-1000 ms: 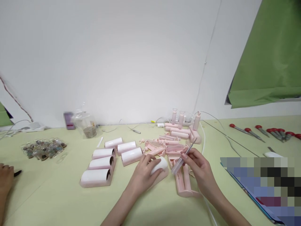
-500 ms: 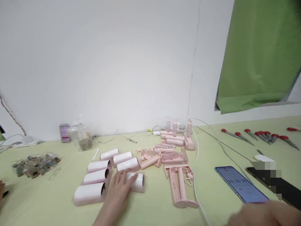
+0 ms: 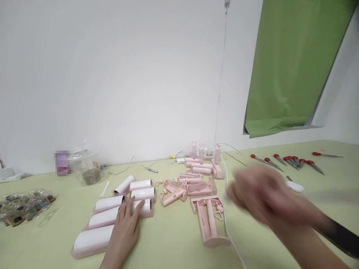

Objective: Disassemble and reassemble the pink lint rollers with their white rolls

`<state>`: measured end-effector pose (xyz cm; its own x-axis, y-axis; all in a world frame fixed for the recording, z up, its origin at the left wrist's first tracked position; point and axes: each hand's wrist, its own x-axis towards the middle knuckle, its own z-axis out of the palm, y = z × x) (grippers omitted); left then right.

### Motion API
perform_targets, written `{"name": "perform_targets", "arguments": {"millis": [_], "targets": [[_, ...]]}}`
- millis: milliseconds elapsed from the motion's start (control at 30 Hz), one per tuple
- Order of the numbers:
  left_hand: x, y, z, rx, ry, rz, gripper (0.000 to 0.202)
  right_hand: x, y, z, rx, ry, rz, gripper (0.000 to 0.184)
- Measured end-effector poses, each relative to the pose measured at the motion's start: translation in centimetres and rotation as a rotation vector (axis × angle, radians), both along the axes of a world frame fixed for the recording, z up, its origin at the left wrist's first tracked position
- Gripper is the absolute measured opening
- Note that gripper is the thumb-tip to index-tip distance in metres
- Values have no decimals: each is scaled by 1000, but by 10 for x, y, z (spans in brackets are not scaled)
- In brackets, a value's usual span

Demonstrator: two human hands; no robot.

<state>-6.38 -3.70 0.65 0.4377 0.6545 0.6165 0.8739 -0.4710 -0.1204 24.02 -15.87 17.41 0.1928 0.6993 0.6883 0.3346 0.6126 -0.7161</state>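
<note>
My left hand [image 3: 126, 226] lies palm down among the white rolls, its fingers apart and resting over a short white roll [image 3: 146, 206] in a pale pink base. More such rolls [image 3: 94, 239] sit to its left, and a white roll [image 3: 143, 193] lies just beyond its fingertips. My right hand [image 3: 260, 190] is raised over the right part of the table and smeared by motion, so its fingers cannot be made out. Left of it, pale pink plastic holders [image 3: 213, 224] lie in a loose group with small heart-shaped loops.
Red-handled tools [image 3: 294, 161] are spread at the back right. A white cable [image 3: 227, 224] runs past the pink parts. A dark phone [image 3: 340, 233] lies partly behind my right forearm. Small clear domed items [image 3: 26, 205] and a clear plastic bag [image 3: 89, 168] are at left.
My right hand has risen and moved left from the lower right corner. My left hand and the short roll have shifted left towards the other rolls. The view has turned slightly right.
</note>
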Motion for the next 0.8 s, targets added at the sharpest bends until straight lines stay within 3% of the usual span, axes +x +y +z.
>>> {"name": "perform_targets", "arguments": {"millis": [33, 100, 133, 200, 267, 367, 433, 533, 600, 700, 733, 800], "targets": [[3, -4, 3, 48, -9, -34, 44, 8, 28, 7, -11, -46, -15, 41], [10, -12, 9, 137, -47, -127, 40, 30, 88, 14, -143, -320, -451, 42], [15, -17, 13, 179, -86, -175, 35, 42, 114, 12, -292, -485, -690, 46], [22, -26, 19, 250, -179, -274, 23, 66, 153, 1, -416, -573, -807, 55], [27, -31, 22, 283, -255, -352, 18, 84, 172, -17, -494, -626, -868, 52], [26, -32, 24, 273, -270, -410, 17, 98, 177, -38, -539, -677, -921, 38], [23, -31, 22, 269, -267, -394, 17, 101, 173, -40, -518, -688, -940, 34], [22, -31, 15, 264, -325, -359, 25, 104, 161, -27, -416, -666, -969, 39], [27, -34, 11, 180, -441, -347, 35, 104, 149, -15, -321, -615, -1007, 42], [47, -39, 9, -188, -692, -332, 45, 94, 124, -3, -142, -508, -1024, 36], [57, -40, 10, -356, -781, -342, 47, 86, 116, -2, -48, -442, -955, 34], [80, -40, 17, -671, -989, -428, 53, 62, 100, -5, 149, -252, -668, 32]]}}
